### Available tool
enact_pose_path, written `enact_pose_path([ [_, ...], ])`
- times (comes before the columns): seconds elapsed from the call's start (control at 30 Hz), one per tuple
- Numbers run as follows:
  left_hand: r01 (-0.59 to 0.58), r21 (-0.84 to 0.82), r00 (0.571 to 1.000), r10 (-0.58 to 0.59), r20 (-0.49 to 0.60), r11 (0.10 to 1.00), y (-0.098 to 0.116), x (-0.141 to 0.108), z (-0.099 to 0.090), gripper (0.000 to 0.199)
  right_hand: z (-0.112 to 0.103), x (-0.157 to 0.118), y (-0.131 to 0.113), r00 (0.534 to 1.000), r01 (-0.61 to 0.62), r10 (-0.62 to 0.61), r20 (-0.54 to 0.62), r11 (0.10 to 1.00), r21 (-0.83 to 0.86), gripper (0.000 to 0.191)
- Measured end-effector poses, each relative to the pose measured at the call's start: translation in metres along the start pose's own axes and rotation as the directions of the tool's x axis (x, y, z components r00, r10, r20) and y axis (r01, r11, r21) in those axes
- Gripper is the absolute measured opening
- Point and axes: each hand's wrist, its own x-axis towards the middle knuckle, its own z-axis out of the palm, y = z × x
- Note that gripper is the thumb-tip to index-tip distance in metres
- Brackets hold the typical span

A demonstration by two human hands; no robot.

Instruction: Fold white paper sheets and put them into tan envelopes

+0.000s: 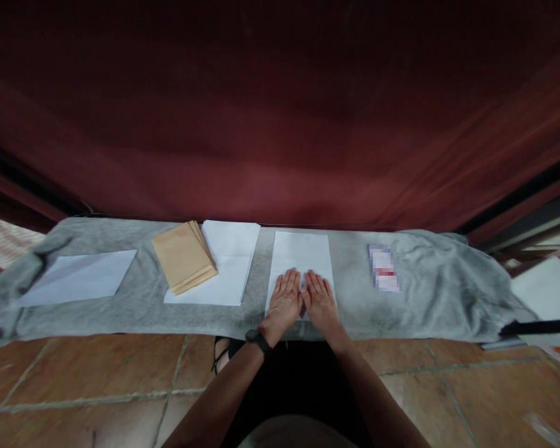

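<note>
A white sheet of paper (301, 249) lies in front of me on the grey cloth. My left hand (285, 297) rests flat on its lower left part, fingers stretched forward. Beside it, my right hand (319, 300) lies flat on the lower right part, fingers also straight. The two thumbs come close together at the middle of the sheet, and neither hand grips anything. To the left is a stack of white paper (233, 261), partly covered by several brown envelopes (182, 255).
Grey cloth (354, 317) covers the long narrow surface. Another white sheet (84, 274) lies at far left. Right of my hands is a small packet (385, 267), blurred out. A dark red curtain (280, 155) hangs behind, and tiled floor (121, 373) shows in front.
</note>
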Motion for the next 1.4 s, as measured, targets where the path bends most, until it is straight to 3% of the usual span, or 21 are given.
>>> enact_pose_path([
  [0.33,0.194,0.035,0.979,-0.191,-0.071,0.980,-0.022,-0.019,-0.003,0.064,0.004,-0.009,0.017,0.993,-0.092,0.080,-0.083,0.983,-0.157,0.061],
  [0.67,0.291,0.063,0.957,-0.289,-0.038,0.955,-0.027,-0.028,-0.010,0.064,-0.009,-0.027,0.047,0.988,-0.133,0.117,-0.103,0.976,-0.170,0.064],
  [0.8,0.321,0.055,0.947,-0.319,-0.040,0.945,-0.022,-0.027,-0.013,0.064,-0.015,-0.028,0.046,0.985,-0.141,0.125,-0.121,0.981,-0.135,0.063],
  [0.87,0.285,0.037,0.957,-0.282,-0.072,0.958,-0.014,-0.028,-0.015,0.063,-0.017,-0.028,0.035,0.984,-0.137,0.124,-0.132,0.986,-0.094,0.062],
  [0.97,0.051,0.000,0.996,-0.051,-0.075,0.999,0.000,-0.035,-0.017,0.063,-0.017,-0.031,0.009,0.996,-0.046,0.046,-0.077,0.999,-0.003,0.059],
  [1.07,-0.134,-0.026,0.991,0.133,-0.029,0.991,0.008,-0.047,-0.017,0.061,-0.016,-0.041,-0.011,0.998,0.063,-0.065,0.026,0.996,0.063,0.056],
  [1.17,-0.166,-0.027,0.986,0.167,0.014,0.986,0.002,-0.059,-0.019,0.057,-0.017,-0.054,-0.013,0.994,0.097,-0.097,0.056,0.995,0.016,0.057],
  [1.4,-0.127,0.003,0.990,0.126,0.058,0.992,-0.017,-0.077,-0.025,0.065,-0.017,-0.073,0.013,0.999,0.038,-0.039,-0.009,0.995,-0.091,0.063],
])
